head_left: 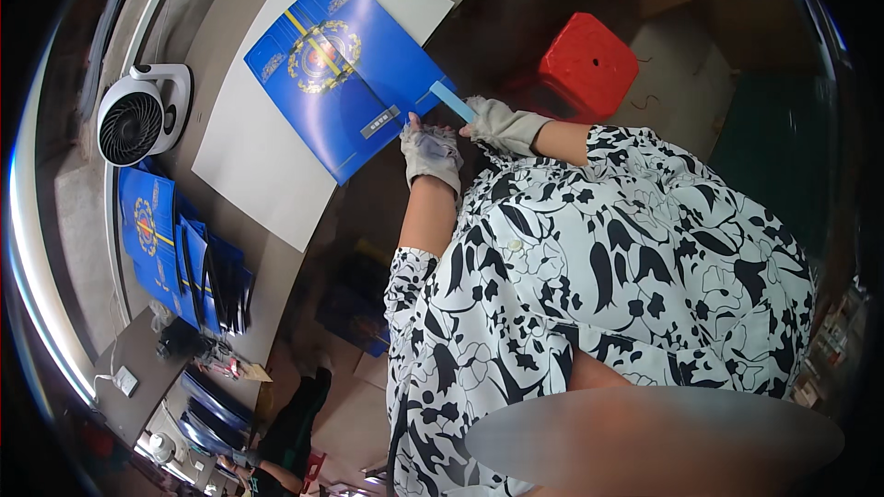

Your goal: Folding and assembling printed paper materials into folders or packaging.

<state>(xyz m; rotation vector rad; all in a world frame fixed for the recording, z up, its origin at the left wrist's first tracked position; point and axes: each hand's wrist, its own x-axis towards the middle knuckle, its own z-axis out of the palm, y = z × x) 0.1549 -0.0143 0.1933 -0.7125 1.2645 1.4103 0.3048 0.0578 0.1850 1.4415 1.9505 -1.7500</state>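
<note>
A blue printed cover (387, 64) with a gold wreath emblem and a yellow stripe lies tilted on a large white sheet (262, 170). Its near corner reaches past the sheet toward me. My left hand (431, 155), in a worn pale fingerless glove, has its fingers curled at the near edge of the cover, one fingertip on the surface. In my right hand (505, 126), gloved the same way, is a flat light blue strip (451, 102), its far end touching the cover near the corner. Part of the right hand's fingers is hidden from view.
A white and black fan (132, 126) stands at the table's left side. Several more blue covers (157, 239) are stacked below it. A red plastic stool (594, 64) is at the upper right. Another person's arm (276, 474) shows at the lower left beside dark blue bundles (212, 414).
</note>
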